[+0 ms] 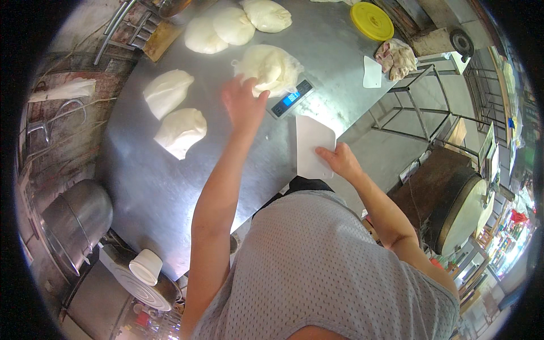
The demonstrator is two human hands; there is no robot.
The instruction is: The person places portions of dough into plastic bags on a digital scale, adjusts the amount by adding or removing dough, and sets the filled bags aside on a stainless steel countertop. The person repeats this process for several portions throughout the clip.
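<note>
My left hand, fingers spread, is at the near left edge of a dough lump in a clear plastic film on a digital kitchen scale with a lit display. Whether the fingertips touch the dough I cannot tell. In my right hand is a white dough scraper, held by its edge at the near side of the metal table. Two dough pieces lie left of my left hand. Several rounder dough pieces rest at the far side.
At the far right of the table are a yellow round lid, a crumpled cloth and another white scraper. A large metal bowl and a white tub stand at lower left. A metal frame is to the right.
</note>
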